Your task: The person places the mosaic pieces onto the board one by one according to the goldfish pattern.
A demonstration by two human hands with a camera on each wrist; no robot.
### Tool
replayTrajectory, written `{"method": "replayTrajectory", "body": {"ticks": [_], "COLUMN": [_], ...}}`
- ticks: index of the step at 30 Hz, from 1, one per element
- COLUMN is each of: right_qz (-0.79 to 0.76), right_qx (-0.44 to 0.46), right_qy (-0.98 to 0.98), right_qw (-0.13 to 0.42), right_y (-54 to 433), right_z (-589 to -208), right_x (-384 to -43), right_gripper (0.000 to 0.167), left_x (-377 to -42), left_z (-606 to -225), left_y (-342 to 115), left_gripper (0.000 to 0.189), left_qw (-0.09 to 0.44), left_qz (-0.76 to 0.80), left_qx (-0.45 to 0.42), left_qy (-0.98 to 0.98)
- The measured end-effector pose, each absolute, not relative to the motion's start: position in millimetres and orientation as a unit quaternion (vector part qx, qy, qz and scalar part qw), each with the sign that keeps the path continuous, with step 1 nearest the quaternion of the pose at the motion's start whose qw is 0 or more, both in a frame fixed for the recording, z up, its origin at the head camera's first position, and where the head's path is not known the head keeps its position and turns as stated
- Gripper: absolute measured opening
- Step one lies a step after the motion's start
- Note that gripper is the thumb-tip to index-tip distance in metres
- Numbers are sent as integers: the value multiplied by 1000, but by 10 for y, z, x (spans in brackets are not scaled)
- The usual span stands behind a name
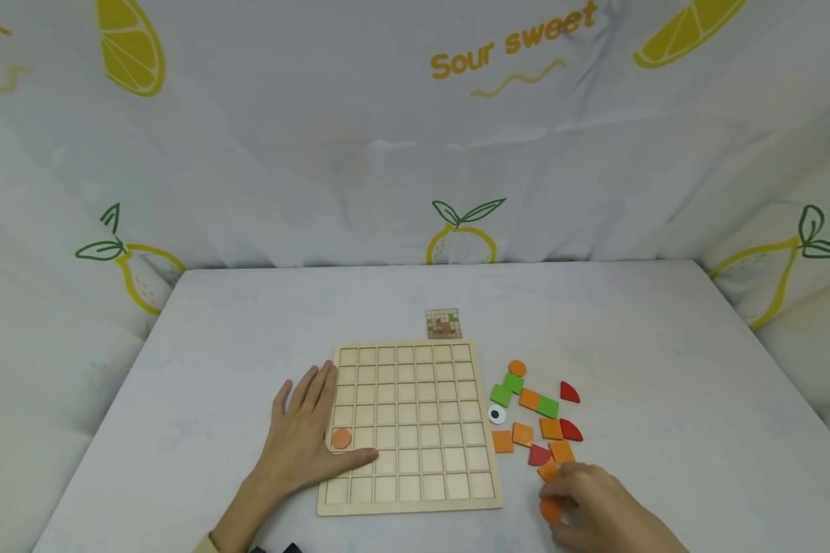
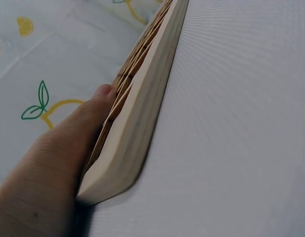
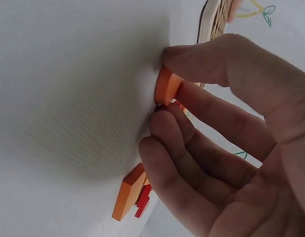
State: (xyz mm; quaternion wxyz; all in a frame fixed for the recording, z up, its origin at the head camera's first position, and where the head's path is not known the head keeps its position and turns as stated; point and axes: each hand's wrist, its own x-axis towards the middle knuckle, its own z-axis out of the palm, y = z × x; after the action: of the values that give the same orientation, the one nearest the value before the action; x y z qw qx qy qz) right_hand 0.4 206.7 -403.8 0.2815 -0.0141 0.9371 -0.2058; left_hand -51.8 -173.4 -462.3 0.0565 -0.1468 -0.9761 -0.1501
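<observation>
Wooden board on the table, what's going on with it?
A person's left hand rests on the left side of the wooden board. Their right hand pinches an orange disc beside the board's near right corner. A second disc sits in a left-column square, while the other pieces lie loose to the board's right.

Head view: set high on the near side, faced far and down; table [image 1: 636,322] and curtain [image 1: 318,169] are taken in from well back.
Left wrist view: tilted, set close to the left hand [image 2: 56,153], aimed along the board [image 2: 125,138].
Right wrist view: tilted, set close to the right hand [image 3: 231,126].
Board: shared by all three.
Round piece [image 1: 550,510]: shared by head and right wrist.
</observation>
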Motion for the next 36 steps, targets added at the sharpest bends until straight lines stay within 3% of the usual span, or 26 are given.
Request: {"method": "replayTrajectory", "body": {"ticks": [10, 16, 24, 28, 36], "right_qz": [-227, -241, -272, -292, -322], "right_qx": [-107, -175, -262, -264, -254], "right_qy": [940, 942, 926, 919, 912], "right_qw": [231, 156, 9, -10, 4], "right_y": [2093, 2020, 1881, 1790, 1525], "right_z": [-3992, -3923, -3871, -3831, -3712], "right_x": [-37, -77, -167, -228, -397], "right_gripper": [20, 18, 26, 24, 25], "left_x": [-518, -519, -512, -514, -515], "left_z": [-4636, -4650, -4651, -4645, -4629], "left_y": [-1738, -1737, -1735, -1736, -1743], "left_gripper": [132, 131, 131, 132, 132], "left_qw": [56, 73, 74, 67, 57], "left_qz": [-153, -152, -152, -151, -150], "left_qx": [-144, -147, -147, -145, -141], "left_qy": [-976, -975, -975, -976, -977]}}
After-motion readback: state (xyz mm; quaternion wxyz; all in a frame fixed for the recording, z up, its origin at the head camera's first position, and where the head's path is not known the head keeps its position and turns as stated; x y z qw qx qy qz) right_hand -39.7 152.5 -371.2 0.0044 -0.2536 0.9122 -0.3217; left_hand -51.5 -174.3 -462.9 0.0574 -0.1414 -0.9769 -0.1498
